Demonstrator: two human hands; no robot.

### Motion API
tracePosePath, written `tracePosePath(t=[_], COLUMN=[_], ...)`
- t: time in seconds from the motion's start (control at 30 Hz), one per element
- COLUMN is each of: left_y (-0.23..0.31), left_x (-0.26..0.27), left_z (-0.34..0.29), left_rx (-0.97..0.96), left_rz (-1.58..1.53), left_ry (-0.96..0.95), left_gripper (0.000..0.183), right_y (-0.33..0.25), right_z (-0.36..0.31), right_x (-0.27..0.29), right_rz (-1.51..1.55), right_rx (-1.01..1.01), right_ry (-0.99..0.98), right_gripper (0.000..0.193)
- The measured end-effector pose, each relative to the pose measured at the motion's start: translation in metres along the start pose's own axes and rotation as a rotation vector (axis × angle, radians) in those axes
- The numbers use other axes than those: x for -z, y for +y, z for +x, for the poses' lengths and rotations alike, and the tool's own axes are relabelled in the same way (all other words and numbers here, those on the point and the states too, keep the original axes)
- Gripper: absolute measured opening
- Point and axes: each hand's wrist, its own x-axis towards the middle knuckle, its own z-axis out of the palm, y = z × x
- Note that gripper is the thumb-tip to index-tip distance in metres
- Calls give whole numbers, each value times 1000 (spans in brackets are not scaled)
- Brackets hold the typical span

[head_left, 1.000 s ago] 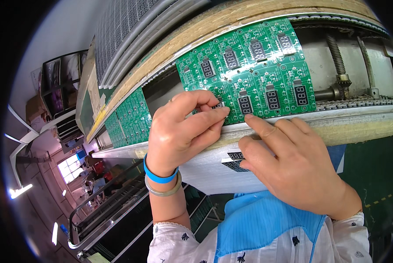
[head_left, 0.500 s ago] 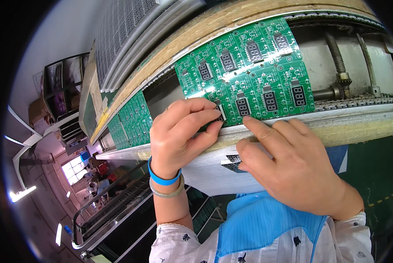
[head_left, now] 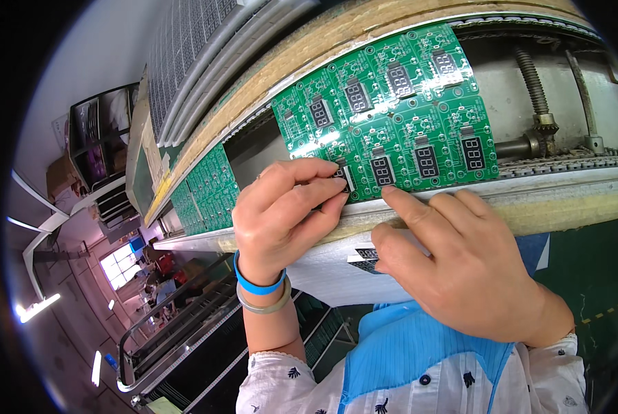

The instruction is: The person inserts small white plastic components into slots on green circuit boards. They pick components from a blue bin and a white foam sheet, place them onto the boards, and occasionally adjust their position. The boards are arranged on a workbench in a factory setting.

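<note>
My left hand [head_left: 289, 207] pinches a small black digit display [head_left: 343, 178] with a white edge, against the lower left part of a green circuit board panel [head_left: 407, 124]. The fingertips hide part of this display. My right hand [head_left: 454, 255] has its index finger stretched out, its tip at the lower edge of the neighbouring display [head_left: 382, 170]; the other fingers are bent, with nothing visible between them. Several more displays sit in two rows on the panel. Loose displays [head_left: 366, 254] show beside my right thumb, over a white surface; the hand partly hides them.
The panel rests between the rails of a chain conveyor [head_left: 564, 169]. Another green panel [head_left: 202, 190] is farther left on it. A threaded shaft [head_left: 532, 83] stands at the right. Stacked trays of displays [head_left: 191, 55] are beyond the far rail, and a black rack [head_left: 184, 338] is at lower left.
Both hands keep nearly the same place and pose. The view has shifted slightly; the pinched display stays in my left fingertips.
</note>
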Motion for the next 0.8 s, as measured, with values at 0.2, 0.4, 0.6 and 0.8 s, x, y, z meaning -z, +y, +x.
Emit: tracePosePath(t=[0.2, 0.4, 0.6, 0.8], left_y=[1, 4, 3, 5], left_x=[0, 3, 5, 6], left_z=[2, 4, 4, 5], left_rx=[0, 0, 5, 23], left_rz=[18, 12, 1, -7], left_ry=[-5, -56, -91, -99], left_gripper=[24, 26, 26, 25], right_y=[0, 0, 0, 1], right_z=[0, 0, 1, 0], right_x=[-1, -2, 0, 0], right_rz=[8, 12, 13, 33], right_rx=[-5, -7, -4, -13], right_ry=[17, 17, 18, 12], right_gripper=[32, 32, 33, 35])
